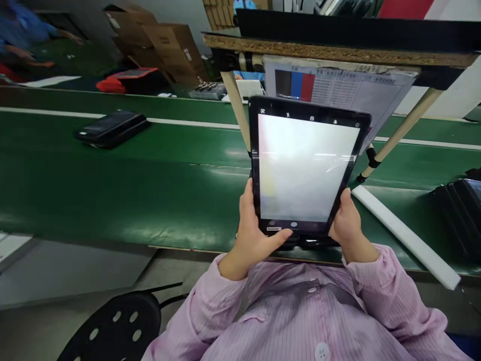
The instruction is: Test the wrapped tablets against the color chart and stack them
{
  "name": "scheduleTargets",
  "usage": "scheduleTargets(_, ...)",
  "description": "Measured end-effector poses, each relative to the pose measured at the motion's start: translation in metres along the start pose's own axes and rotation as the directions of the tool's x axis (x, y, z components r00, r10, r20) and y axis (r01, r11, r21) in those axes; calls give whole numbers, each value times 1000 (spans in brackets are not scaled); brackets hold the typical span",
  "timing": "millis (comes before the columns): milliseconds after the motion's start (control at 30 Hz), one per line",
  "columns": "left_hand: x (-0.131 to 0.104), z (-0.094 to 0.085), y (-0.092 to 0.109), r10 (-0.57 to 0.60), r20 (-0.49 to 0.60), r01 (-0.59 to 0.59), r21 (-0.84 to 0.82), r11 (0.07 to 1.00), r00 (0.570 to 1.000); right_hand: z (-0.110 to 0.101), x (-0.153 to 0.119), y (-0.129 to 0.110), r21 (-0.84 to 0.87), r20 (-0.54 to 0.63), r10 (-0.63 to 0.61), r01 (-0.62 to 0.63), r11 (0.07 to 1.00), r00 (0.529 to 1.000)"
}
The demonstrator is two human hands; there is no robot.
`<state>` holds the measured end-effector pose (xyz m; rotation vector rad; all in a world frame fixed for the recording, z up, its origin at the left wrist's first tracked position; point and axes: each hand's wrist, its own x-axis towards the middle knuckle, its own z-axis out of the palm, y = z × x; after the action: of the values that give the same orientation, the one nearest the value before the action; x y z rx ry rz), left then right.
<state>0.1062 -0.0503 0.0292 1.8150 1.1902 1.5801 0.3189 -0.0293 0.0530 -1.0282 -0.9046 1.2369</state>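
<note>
A black-framed tablet [306, 168] is held up in front of me, its lit screen showing a pale, mostly white picture with small icons along the top and bottom. My left hand [255, 233] grips its lower left side, with the thumb lying over the bottom bezel. Around the lower right edge, my right hand [347, 220] is closed on the frame. The fingers behind the tablet are hidden. Just beneath its lower edge a dark object shows in part, too covered to make out.
A wooden-legged shelf [338, 50] with a printed sheet [338, 87] stands behind the tablet on a green work surface [131, 195]. A white strip [406, 235] and black cases [462, 215] lie right, a black case [112, 129] left. A black chair [116, 331] stands lower left.
</note>
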Motion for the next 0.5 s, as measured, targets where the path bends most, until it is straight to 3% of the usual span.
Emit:
scheduleTargets(67,-4,2,0,21,25,-26,196,980,999,-4,2,-1,-50,29,-27,29,998,999)
scheduleTargets(133,-8,4,-1,4,25,-11,274,962,1000,-8,3,-1,-76,30,-63,65,995,998)
scheduleTargets(300,-10,9,-6,39,22,-43,293,955,999,-12,4,3,-135,41,-123,127,983,992)
scheduleTargets(500,-9,11,-10,74,3,-71,316,946,997,-5,1,1,-108,25,-113,115,987,993)
